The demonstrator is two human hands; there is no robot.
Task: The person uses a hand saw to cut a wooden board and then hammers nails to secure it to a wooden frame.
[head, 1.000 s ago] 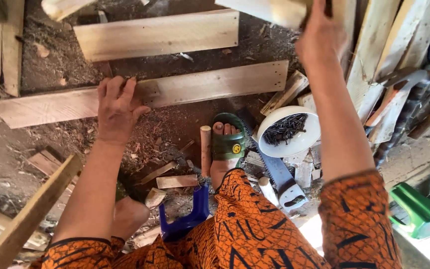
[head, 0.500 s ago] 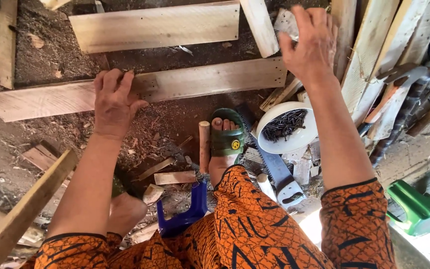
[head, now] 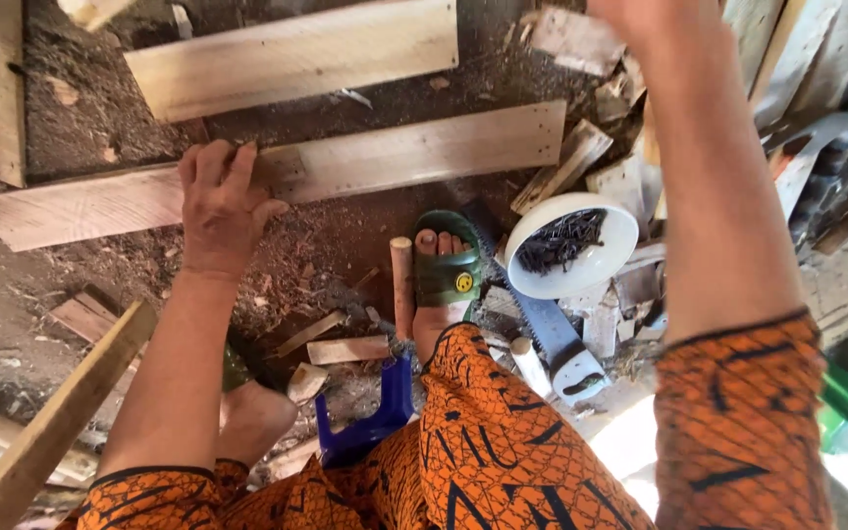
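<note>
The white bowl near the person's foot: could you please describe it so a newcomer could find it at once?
Start at the long plank lying across the dirt floor. Below its right end, right of the green sandal, sits the white bowl. It alone is round, and it holds a heap of dark nails.

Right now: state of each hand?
Left hand: open, fingers pressed on the long plank.
Right hand: mostly out of frame, cannot tell.

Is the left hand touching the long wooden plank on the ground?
Touching. The head view shows the left hand lying flat on the long plank, fingers spread over its top edge.
</note>
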